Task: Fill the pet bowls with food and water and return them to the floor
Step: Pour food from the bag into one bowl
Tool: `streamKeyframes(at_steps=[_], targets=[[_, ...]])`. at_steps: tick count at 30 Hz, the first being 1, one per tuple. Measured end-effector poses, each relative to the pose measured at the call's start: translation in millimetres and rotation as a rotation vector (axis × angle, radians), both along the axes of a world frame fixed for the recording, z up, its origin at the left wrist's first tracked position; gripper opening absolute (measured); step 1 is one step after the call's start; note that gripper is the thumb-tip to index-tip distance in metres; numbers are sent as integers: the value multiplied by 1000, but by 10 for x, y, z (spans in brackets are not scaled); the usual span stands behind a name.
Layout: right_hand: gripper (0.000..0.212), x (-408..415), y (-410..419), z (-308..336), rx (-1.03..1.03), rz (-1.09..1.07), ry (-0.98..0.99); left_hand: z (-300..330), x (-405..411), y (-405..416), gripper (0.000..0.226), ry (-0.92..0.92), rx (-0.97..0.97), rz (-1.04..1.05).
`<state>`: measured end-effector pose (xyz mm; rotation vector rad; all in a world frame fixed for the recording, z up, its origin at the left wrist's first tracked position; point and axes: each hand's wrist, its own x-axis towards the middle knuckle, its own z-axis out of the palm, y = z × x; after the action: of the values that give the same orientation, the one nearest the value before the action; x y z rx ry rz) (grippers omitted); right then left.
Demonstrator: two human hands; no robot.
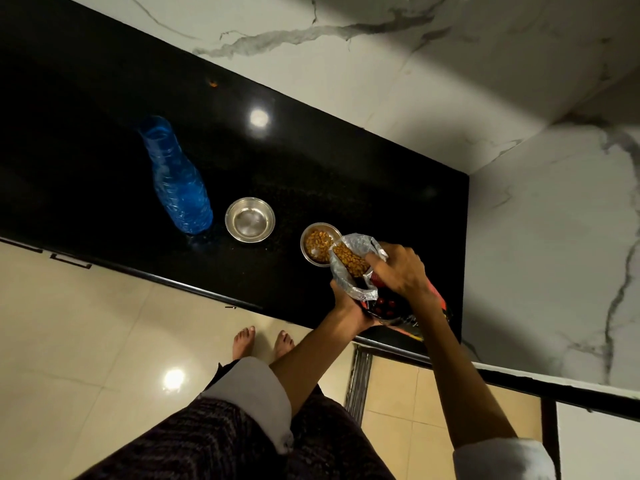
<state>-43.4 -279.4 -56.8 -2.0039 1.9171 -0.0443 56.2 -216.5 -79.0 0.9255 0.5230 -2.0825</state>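
Polished black stone countertop point(104, 98) runs diagonally from the upper left of the frame to the lower right, its glossy face catching a round ceiling-light reflection just above centre. White marble-look wall tiles with grey veins point(450, 64) fill the top and right side, meeting in a corner at the right. Cream glossy floor tiles point(86, 323) take up the lower left, with a second light reflection on them and two bare feet point(263, 341) near the counter's edge.

On the counter, left of centre, stands a blue translucent plastic bottle point(176, 181). Just right of its base sits an empty round steel bowl point(250, 220), apart from the bottle. Further right, near the frame's centre, a second round steel bowl holding brown kibble point(317, 242) rests on the counter.

Over that bowl's right rim tilts a dark and red pet food bag with a clear plastic inner liner point(349, 268), kibble showing at its mouth. The left hand point(349, 306) grips the bag from below, fingers wrapped around it. The right hand point(401, 268) clasps the bag from above near the liner's opening. White cuffs point(256, 396) show on both sleeves at the bottom of the frame.
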Motion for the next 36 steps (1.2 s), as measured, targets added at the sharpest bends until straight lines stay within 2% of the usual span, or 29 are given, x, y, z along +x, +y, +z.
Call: streamKeyframes(at_steps=[5,8,16,36], targets=[[56,1,12,-11,-16,-30,2,7,9,-8,89,-25,25,-7],[53,-2,15,-4,-24,-81,-24,19,-2,-3,90,-12,10,-10],[64,6,12,15,11,-42,12,37,5,2,89,-21,-5,-9],[56,-5,4,-11,-12,-90,5,32,10,12,91,-10,-7,-20]])
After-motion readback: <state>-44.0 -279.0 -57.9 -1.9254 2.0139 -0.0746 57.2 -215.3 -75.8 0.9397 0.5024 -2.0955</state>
